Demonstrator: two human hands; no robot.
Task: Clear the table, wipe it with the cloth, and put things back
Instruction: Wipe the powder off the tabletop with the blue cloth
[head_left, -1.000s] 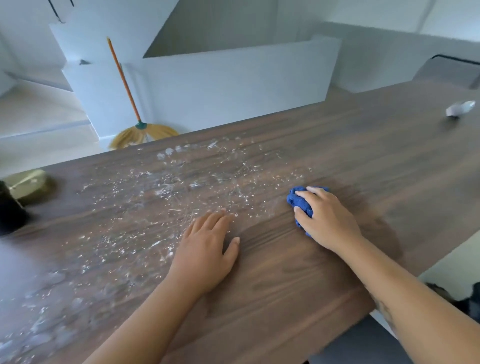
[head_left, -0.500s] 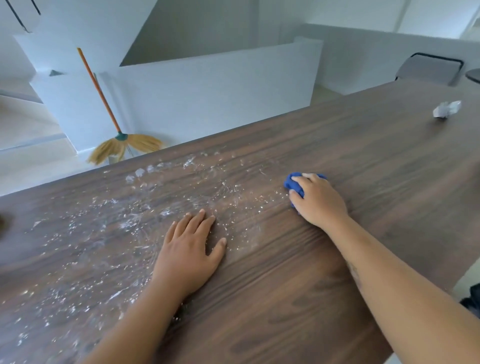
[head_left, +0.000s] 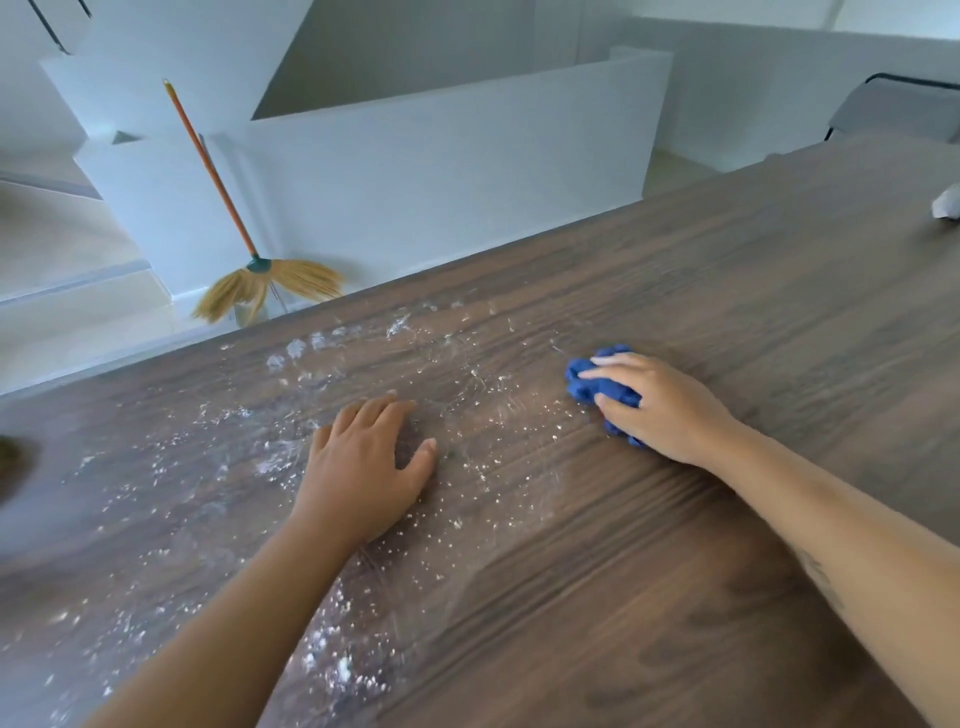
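A dark wooden table fills the view. White powder and smears cover its left and middle part. My right hand presses a bunched blue cloth onto the table at the right edge of the powdered patch. The cloth shows in front of and under my fingers. My left hand lies flat, palm down, on the powdered wood with fingers slightly apart and nothing in it.
A crumpled white object lies on the table at the far right edge of view. A broom with an orange handle leans against the white wall beyond the table. A grey chair stands at the far right end.
My right hand slid the blue cloth a little farther across the table. The view turned right, so the dark and gold objects at the left edge dropped out of sight.
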